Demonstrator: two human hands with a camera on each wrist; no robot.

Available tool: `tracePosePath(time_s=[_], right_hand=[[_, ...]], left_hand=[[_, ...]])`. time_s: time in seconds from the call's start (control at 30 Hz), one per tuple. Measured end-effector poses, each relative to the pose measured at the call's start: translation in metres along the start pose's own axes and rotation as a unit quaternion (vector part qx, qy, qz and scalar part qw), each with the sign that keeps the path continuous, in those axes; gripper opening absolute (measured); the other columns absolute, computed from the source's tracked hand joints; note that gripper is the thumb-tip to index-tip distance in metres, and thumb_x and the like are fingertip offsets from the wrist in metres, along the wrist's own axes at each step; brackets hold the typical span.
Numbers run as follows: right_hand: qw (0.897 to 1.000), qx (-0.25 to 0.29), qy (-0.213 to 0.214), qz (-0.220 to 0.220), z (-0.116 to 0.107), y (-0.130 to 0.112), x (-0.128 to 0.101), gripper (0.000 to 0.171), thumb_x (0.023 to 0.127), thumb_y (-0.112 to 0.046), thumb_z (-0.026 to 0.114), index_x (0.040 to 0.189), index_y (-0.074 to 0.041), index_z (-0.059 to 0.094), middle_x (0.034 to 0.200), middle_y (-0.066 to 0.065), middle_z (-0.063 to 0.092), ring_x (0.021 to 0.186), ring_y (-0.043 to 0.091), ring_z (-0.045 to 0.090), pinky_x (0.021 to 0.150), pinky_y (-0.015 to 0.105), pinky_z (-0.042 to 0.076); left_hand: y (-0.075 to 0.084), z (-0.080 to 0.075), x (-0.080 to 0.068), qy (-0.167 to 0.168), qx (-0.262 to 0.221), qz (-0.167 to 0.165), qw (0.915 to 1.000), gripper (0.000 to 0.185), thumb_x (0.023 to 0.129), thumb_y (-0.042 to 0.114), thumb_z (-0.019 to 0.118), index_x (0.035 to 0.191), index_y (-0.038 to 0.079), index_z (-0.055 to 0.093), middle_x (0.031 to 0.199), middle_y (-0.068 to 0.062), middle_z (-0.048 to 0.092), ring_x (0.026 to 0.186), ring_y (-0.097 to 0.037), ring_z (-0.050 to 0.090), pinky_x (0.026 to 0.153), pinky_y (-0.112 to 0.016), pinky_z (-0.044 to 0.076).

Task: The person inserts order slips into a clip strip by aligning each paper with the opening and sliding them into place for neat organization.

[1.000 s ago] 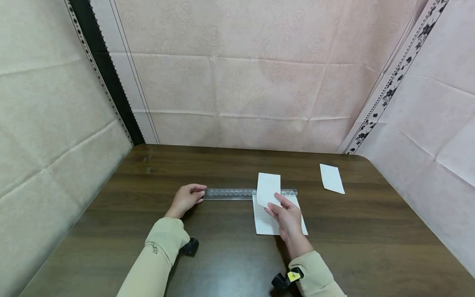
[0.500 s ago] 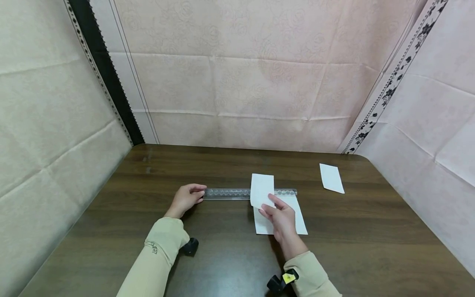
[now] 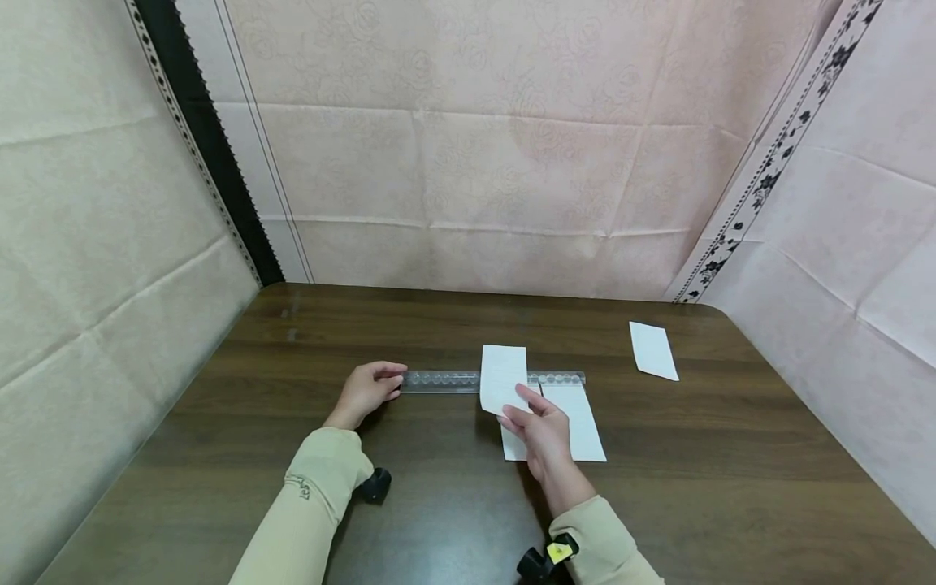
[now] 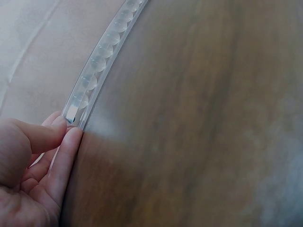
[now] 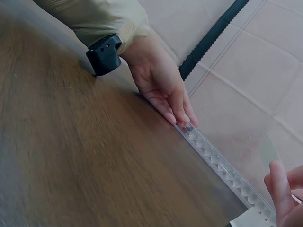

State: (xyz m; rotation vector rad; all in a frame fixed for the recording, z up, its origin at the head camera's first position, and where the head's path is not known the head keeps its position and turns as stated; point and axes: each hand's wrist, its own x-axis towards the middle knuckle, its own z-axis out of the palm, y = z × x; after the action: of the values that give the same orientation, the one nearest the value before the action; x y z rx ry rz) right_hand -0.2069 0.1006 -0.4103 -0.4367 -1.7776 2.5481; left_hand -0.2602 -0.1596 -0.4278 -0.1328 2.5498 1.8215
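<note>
A clear plastic ruler (image 3: 468,380) lies across the dark wooden table (image 3: 439,504). My left hand (image 3: 366,392) holds its left end with curled fingers; the left wrist view shows fingertips (image 4: 71,137) pinching the ruler (image 4: 102,59). My right hand (image 3: 537,426) pinches a small white paper slip (image 3: 503,375) and holds it raised over the ruler. Below it a larger white paper sheet (image 3: 578,422) lies flat with its top edge at the ruler. In the right wrist view the left hand (image 5: 163,92) grips the ruler (image 5: 222,165).
Another white paper piece (image 3: 654,351) lies at the table's far right. Pinkish fabric walls (image 3: 468,162) close in the back and both sides. Black wrist cameras (image 3: 374,485) sit on both sleeves.
My right hand has carried the small paper slip leftward along the ruler, uncovering more of the sheet underneath. The left hand and ruler have stayed still.
</note>
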Motion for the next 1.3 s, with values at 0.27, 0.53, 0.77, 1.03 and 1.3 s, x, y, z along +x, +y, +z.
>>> tracePosePath(time_s=[0.27,0.53,0.77,1.03,1.3], right_hand=[[1.000,-0.005,-0.006,0.007,0.005,0.005,-0.003,0.047,0.081,0.017,0.059,0.127,0.009,0.051,0.143,0.027,0.027,0.070,0.012,0.063,0.068,0.027,0.056],[1.000,-0.016,-0.014,0.018,0.010,0.007,-0.008,0.046,0.082,0.015,0.060,0.127,0.007,0.052,0.142,0.027,0.027,0.075,0.013,0.064,0.070,0.028,0.055],[1.000,-0.013,-0.020,0.016,0.016,0.011,-0.013,0.047,0.081,0.016,0.059,0.127,0.008,0.052,0.143,0.027,0.026,0.077,0.015,0.064,0.071,0.029,0.056],[0.999,-0.020,-0.028,0.016,0.021,0.014,-0.016,0.046,0.081,0.016,0.060,0.125,0.008,0.053,0.141,0.028,0.028,0.073,0.015,0.064,0.070,0.030,0.056],[0.999,-0.021,-0.031,0.018,0.026,0.018,-0.020,0.046,0.080,0.015,0.061,0.125,0.008,0.053,0.142,0.029,0.027,0.073,0.015,0.064,0.070,0.030,0.056]], left_hand=[[0.000,0.000,0.000,-0.001,0.005,0.001,1.0000,0.023,0.090,0.004,0.061,0.111,0.000,0.065,0.110,-0.016,0.062,0.088,-0.017,0.061,0.073,-0.025,0.054],[0.000,0.000,0.000,-0.004,0.013,-0.002,0.9999,0.023,0.091,0.005,0.059,0.113,0.001,0.065,0.108,-0.015,0.062,0.091,-0.020,0.061,0.074,-0.026,0.054],[0.000,-0.001,0.000,-0.002,0.013,-0.008,0.9999,0.023,0.091,0.006,0.059,0.113,0.001,0.065,0.108,-0.015,0.062,0.091,-0.020,0.061,0.073,-0.026,0.054],[0.001,-0.001,-0.001,0.001,0.013,-0.012,0.9998,0.022,0.091,0.006,0.060,0.112,0.002,0.066,0.108,-0.015,0.062,0.090,-0.020,0.061,0.072,-0.025,0.055],[0.001,-0.001,-0.002,-0.001,0.013,-0.006,0.9999,0.023,0.091,0.005,0.059,0.113,0.001,0.065,0.109,-0.016,0.061,0.091,-0.020,0.062,0.074,-0.026,0.054]])
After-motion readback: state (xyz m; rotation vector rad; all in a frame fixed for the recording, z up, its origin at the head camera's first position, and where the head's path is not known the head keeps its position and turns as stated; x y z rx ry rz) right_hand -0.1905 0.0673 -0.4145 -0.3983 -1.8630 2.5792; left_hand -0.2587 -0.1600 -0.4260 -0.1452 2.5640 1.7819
